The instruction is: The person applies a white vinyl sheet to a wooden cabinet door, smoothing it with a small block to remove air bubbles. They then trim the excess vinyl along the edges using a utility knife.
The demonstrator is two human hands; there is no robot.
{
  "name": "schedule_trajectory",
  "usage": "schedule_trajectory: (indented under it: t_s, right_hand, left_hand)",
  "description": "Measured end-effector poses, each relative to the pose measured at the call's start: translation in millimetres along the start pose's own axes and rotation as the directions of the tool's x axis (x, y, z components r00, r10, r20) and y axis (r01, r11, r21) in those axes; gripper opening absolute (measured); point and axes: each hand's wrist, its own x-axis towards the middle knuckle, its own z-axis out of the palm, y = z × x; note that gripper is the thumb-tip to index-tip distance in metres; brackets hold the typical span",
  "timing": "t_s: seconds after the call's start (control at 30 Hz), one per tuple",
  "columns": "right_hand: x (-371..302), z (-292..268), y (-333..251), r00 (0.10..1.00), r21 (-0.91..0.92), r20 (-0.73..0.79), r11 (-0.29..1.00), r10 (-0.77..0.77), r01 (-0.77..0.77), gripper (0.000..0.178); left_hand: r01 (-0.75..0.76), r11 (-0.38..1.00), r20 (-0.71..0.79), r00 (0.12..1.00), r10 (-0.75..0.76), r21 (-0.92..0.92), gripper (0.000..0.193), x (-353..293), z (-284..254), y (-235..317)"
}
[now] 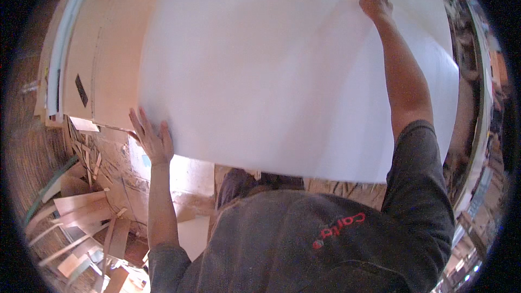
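A large, smooth white sheet (pixel 255 81) spreads across a tan board (pixel 116 70) in front of me. My left hand (pixel 154 138) rests at the sheet's near left corner, its fingers stretched out and apart. Far to the right, my right hand (pixel 375 1) has its fingers curled at the sheet's far edge; the fingertips are partly hidden. A bright line runs along that edge on both sides of the hand. Soft shading across the right half suggests the sheet is slightly bowed there.
A dark rectangular mark (pixel 81 90) shows on the board's left part. Wood offcuts and thin strips (pixel 89 211) lie heaped on the floor at lower left, near a green hose-like strip (pixel 49 190). Cluttered material (pixel 467 49) lines the right side.
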Motion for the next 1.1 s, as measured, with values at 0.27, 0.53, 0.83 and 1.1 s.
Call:
schedule_trajectory:
  t_s: [0.27,0.53,0.83,1.1]
  right_hand:
    - [-197,-65,-50,0.962,-0.122,0.257,0.991,0.088,-0.058,0.023]
    - [-465,-157,-157,0.929,0.096,0.371,0.995,-0.012,-0.025,0.002]
    - [-474,-155,-141,0.997,0.142,0.066,0.99,-0.03,0.02,0.022]
    - [-319,-99,-140,0.996,0.086,0.088,0.996,0.021,-0.029,0.012]
  left_hand:
    - [-0.023,0.999,0.008,1.0,0.022,0.031,0.084,3,19,-12]
    - [0.128,0.987,0.059,0.991,-0.123,-0.098,0.086,12,4,-10]
    - [0.261,0.821,0.331,0.939,-0.094,-0.507,0.061,54,-4,-80]
    - [0.389,0.861,0.182,0.92,-0.346,-0.328,0.055,36,7,-83]
